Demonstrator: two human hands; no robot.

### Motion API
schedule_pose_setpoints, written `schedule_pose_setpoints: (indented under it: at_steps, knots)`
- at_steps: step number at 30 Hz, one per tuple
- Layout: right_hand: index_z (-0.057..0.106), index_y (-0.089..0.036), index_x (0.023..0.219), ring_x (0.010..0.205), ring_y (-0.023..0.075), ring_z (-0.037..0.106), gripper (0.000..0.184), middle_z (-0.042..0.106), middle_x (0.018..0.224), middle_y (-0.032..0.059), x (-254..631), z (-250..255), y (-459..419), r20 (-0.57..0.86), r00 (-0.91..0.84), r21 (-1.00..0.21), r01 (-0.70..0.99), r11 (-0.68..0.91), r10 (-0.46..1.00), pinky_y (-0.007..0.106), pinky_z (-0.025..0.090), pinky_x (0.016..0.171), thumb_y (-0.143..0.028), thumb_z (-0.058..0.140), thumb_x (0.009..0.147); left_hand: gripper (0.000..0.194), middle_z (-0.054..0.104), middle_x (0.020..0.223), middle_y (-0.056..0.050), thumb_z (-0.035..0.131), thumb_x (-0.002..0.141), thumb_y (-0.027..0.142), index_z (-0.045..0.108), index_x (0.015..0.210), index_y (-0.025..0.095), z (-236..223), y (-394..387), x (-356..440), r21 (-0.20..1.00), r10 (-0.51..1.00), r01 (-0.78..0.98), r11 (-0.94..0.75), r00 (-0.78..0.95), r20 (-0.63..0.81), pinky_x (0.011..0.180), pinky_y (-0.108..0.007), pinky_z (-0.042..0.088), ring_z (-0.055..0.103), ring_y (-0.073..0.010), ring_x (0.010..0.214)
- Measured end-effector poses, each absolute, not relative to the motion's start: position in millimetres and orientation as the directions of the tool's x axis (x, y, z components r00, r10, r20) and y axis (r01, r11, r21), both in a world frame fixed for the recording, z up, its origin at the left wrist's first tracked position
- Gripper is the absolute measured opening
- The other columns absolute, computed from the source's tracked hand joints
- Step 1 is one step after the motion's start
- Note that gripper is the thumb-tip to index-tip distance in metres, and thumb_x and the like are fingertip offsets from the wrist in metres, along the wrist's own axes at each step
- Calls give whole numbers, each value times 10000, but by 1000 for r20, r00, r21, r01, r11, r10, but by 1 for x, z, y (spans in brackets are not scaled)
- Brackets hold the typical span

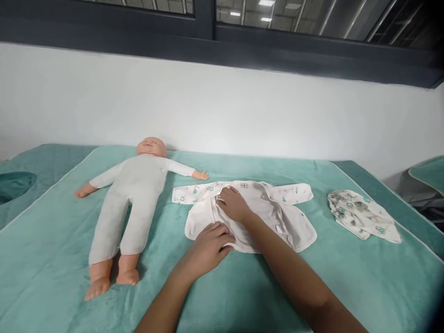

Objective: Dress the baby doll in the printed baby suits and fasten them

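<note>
A white baby shirt [256,231] lies spread on the green cover with its front panels folded out to both sides. Its sleeves, printed with small teal figures, stretch left and right. My left hand [211,247] rests on the lower left part of the shirt, fingers laid on the fabric and thumb apart. Farther up, my right hand [234,204] lies over the left front edge near the neckline, its fingers stretched across the cloth. Neither hand visibly lifts the shirt. To the left, a baby doll [135,189] in a white body suit lies on its back, arms spread.
A crumpled printed baby garment [362,215] lies to the right of the shirt. The green cover [62,259] spreads over the whole surface. Behind it rises a white wall [208,106] below a dark window frame [156,41].
</note>
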State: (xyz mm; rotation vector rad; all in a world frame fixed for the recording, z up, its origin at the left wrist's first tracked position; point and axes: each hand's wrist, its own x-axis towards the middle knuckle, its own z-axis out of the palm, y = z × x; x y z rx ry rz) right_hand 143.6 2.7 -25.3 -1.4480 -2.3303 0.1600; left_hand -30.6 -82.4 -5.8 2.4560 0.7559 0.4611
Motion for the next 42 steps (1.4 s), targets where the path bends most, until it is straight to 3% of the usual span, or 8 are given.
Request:
schedule_pose_setpoints:
  at_steps: [8,14,18,23,27,30,38,42]
  knots:
    - [539,-208,1292,1421,229,349,349,507,1465,86,146,-29,-8,230,-86,-384,907,172,969,465,196,1176,-320,466,970,234,672,756,7,544,931,322,701,815,192,-3,-83,-40,828,606,383,-411,793,-66,656,-250,393,569,-124,701]
    - [554,-169,1322,1386,273,400,393,517,1458,116,194,-23,-75,302,67,-342,939,43,951,450,283,1142,-270,492,947,323,587,723,1,524,932,410,657,773,162,-10,-86,-39,853,783,412,-320,622,-7,638,-247,356,492,-129,696]
    - [627,-221,1202,1227,258,530,279,624,1309,79,244,-32,-166,410,35,-302,948,100,911,413,401,1024,-325,523,965,384,522,667,11,521,928,459,659,733,158,-12,-84,-37,848,823,424,-318,568,24,615,-247,328,447,-125,658]
    - [633,-255,1205,1110,262,577,295,657,1222,73,288,-47,-247,470,-7,-214,969,122,883,424,411,949,-399,567,956,396,547,692,-1,511,936,464,744,786,181,-12,-85,-35,830,800,428,-358,599,36,626,-246,338,491,-129,668]
    - [636,-270,1212,1101,258,567,257,658,1216,67,293,-43,-242,488,58,-200,979,47,871,420,397,933,-298,521,984,400,550,704,-8,511,937,454,729,749,176,-18,-93,-33,799,815,441,-409,571,101,640,-250,358,513,-131,679]
    - [678,-265,1056,1070,245,569,177,687,1124,43,290,-33,-222,481,52,-190,981,46,875,425,370,972,-254,519,980,410,565,718,-15,495,945,441,703,717,170,-24,-102,-30,759,836,476,-444,525,160,646,-258,365,519,-129,673]
    - [629,-228,868,921,245,581,195,681,882,65,296,-43,-229,477,59,-234,970,62,877,436,375,987,-273,475,979,469,476,615,-4,437,964,398,513,557,177,-34,-117,-22,635,860,592,-496,433,268,633,-276,337,473,-132,627]
    - [621,-226,969,977,255,596,175,683,983,81,302,-43,-223,491,135,-329,944,39,861,410,414,912,-338,487,968,454,433,611,11,440,959,380,436,552,180,-35,-115,-21,620,862,606,-498,421,281,621,-270,310,454,-125,618]
